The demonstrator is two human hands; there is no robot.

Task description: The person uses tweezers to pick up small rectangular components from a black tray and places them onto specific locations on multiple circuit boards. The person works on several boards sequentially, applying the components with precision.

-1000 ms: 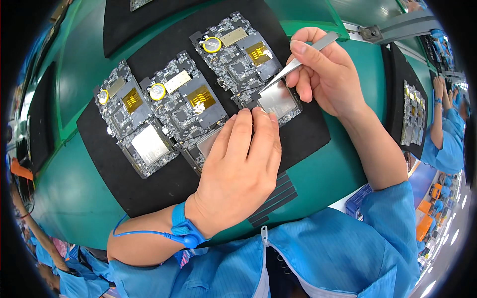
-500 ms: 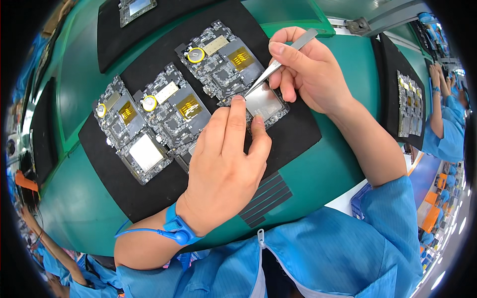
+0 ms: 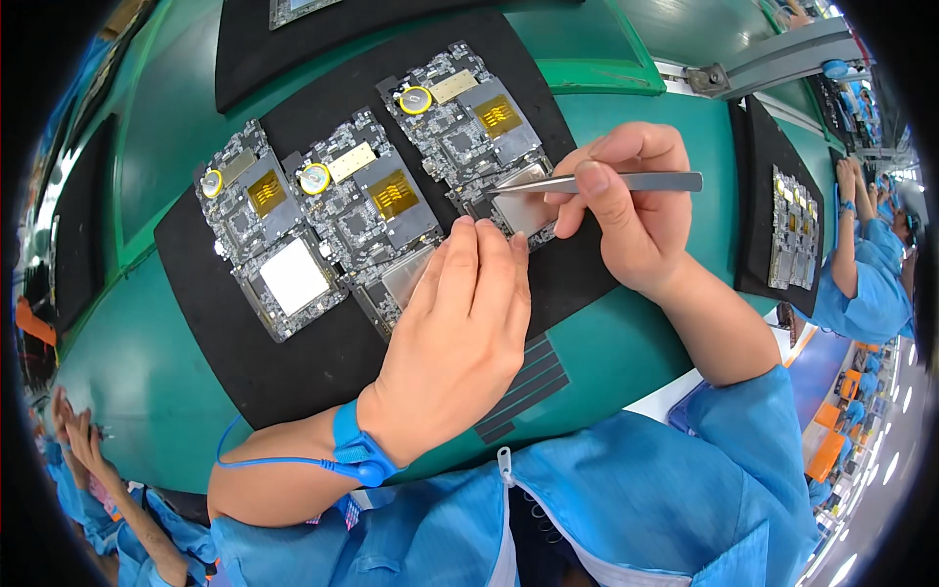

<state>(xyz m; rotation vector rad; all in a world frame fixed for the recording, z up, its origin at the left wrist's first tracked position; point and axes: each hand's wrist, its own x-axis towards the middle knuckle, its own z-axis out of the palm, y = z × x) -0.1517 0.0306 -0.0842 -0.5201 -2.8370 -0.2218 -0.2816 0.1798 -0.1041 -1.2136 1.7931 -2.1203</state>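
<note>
My right hand (image 3: 636, 215) pinches metal tweezers (image 3: 646, 182), held almost level. Their tips point left, over the lower part of the rightmost circuit board (image 3: 476, 147), beside its silver shield plate (image 3: 528, 201). At that board's lower edge my left hand (image 3: 455, 318) rests with fingers stretched out and close together; what lies under them is hidden. The middle circuit board (image 3: 337, 230) is partly covered by the same hand. A third circuit board (image 3: 240, 235), with a bright white-looking plate (image 3: 291, 278), lies at the left. Each board carries a yellow-rimmed coin cell and amber tape.
The boards lie on a black foam mat (image 3: 210, 352) over a green table surface (image 3: 108, 391). Dark strips (image 3: 533, 382) are on its near side. Another black mat with boards (image 3: 794, 230) stands far right. A blue wrist strap with cord (image 3: 357, 455) circles my left wrist.
The tweezers have swung from a steep slant to nearly level, with my right hand slightly lower. My left fingers have drawn nearer together and slipped down a little; the view has shifted slightly.
</note>
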